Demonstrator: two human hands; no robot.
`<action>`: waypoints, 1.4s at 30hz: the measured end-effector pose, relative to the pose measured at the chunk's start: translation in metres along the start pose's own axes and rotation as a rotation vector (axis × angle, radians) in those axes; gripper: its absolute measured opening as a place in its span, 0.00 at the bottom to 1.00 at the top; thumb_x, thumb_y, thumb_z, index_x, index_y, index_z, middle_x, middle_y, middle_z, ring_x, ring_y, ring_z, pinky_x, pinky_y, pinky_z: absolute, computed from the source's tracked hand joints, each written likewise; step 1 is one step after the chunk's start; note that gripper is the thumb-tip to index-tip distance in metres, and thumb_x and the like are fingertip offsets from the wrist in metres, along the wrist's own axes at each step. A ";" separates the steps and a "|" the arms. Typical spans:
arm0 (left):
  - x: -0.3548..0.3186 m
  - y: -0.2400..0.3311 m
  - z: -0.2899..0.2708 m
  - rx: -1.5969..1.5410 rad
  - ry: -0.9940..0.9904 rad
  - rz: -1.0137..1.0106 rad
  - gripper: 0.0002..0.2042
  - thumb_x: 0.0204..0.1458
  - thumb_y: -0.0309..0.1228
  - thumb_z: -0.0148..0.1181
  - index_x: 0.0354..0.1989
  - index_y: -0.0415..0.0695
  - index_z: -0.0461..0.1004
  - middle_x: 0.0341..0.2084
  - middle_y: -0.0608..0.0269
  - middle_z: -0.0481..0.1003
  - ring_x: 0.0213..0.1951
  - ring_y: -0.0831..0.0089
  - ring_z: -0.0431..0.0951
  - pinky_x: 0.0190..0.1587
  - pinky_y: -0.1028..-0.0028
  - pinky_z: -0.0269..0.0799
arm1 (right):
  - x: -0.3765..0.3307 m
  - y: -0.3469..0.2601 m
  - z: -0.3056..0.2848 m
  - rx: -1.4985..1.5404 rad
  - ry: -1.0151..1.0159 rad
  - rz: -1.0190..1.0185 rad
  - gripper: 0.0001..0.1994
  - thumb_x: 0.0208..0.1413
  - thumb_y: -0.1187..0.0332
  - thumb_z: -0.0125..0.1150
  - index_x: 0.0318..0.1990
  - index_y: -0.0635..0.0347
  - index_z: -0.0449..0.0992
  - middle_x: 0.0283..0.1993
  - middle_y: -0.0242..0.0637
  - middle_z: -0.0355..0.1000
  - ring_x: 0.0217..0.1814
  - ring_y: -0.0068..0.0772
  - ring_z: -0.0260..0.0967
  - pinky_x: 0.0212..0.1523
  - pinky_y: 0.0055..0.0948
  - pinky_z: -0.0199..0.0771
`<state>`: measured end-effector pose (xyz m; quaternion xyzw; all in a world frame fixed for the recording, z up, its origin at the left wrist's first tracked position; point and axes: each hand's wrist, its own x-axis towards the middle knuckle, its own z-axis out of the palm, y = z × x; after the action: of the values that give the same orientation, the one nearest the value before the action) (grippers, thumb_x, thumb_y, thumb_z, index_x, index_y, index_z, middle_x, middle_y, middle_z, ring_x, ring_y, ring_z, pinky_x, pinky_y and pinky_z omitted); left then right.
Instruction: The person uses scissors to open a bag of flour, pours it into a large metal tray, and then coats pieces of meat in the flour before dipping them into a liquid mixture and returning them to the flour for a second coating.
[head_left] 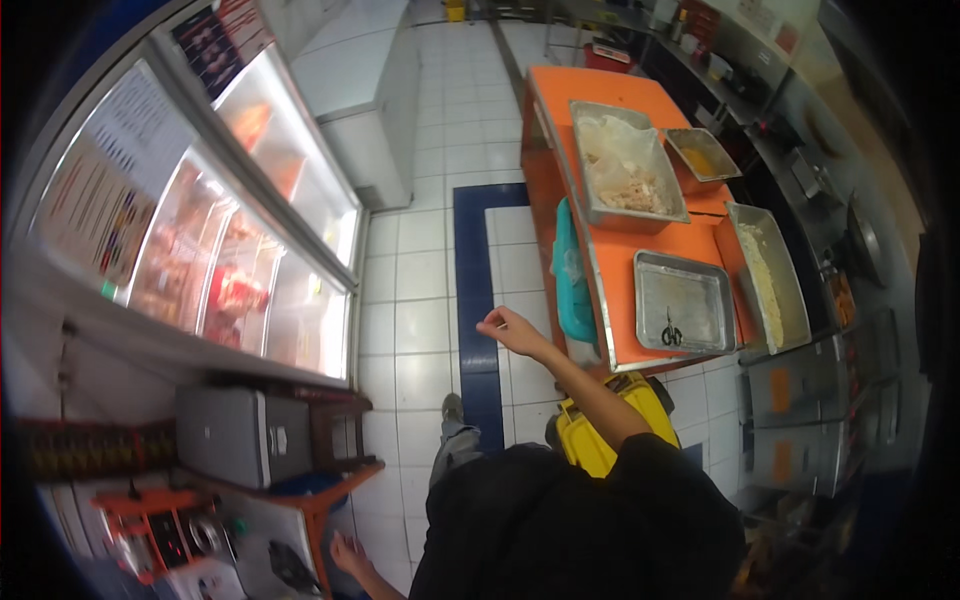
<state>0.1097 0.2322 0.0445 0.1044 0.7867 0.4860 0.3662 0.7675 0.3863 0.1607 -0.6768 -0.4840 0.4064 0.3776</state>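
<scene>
commercial kitchen
steel food trays (628, 165) on an orange prep table (655, 247), glass display freezers (225, 250), white tiled floor (415, 290).

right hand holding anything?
No: the right hand hangs in the air with loosely curled, empty fingers over the white tiled floor, short of the orange table.

Four metal trays (627, 165) are counted on one orange table (640, 262). One yellow bin (600, 440) and one teal tub (572, 275) are seen beside it
</scene>
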 end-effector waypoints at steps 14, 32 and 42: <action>-0.404 0.300 0.934 0.481 -1.959 1.097 0.23 0.61 0.35 0.65 0.63 0.43 0.71 0.51 0.51 0.79 0.51 0.66 0.79 0.52 0.69 0.75 | 0.079 -0.026 -0.186 0.951 0.872 0.083 0.20 0.73 0.60 0.50 0.62 0.66 0.71 0.56 0.44 0.76 0.55 0.32 0.76 0.59 0.32 0.76; -0.639 0.176 1.061 0.424 -2.995 1.567 0.08 0.58 0.29 0.58 0.44 0.42 0.74 0.30 0.47 0.75 0.33 0.45 0.78 0.33 0.54 0.74 | 0.289 0.094 -0.389 1.770 2.104 -0.301 0.13 0.75 0.61 0.43 0.53 0.58 0.72 0.49 0.31 0.74 0.48 0.29 0.73 0.49 0.28 0.77; -0.663 0.193 1.114 0.425 -3.387 0.989 0.06 0.60 0.29 0.56 0.40 0.39 0.72 0.32 0.44 0.76 0.35 0.42 0.78 0.35 0.51 0.72 | 0.339 0.046 -0.396 1.630 2.173 -0.261 0.17 0.75 0.57 0.42 0.54 0.57 0.73 0.52 0.34 0.75 0.52 0.32 0.73 0.53 0.33 0.74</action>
<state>1.2980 0.7515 0.2330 -0.6891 0.4741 0.1892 -0.5144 1.2148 0.6544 0.2085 -0.1896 0.3693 -0.1966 0.8883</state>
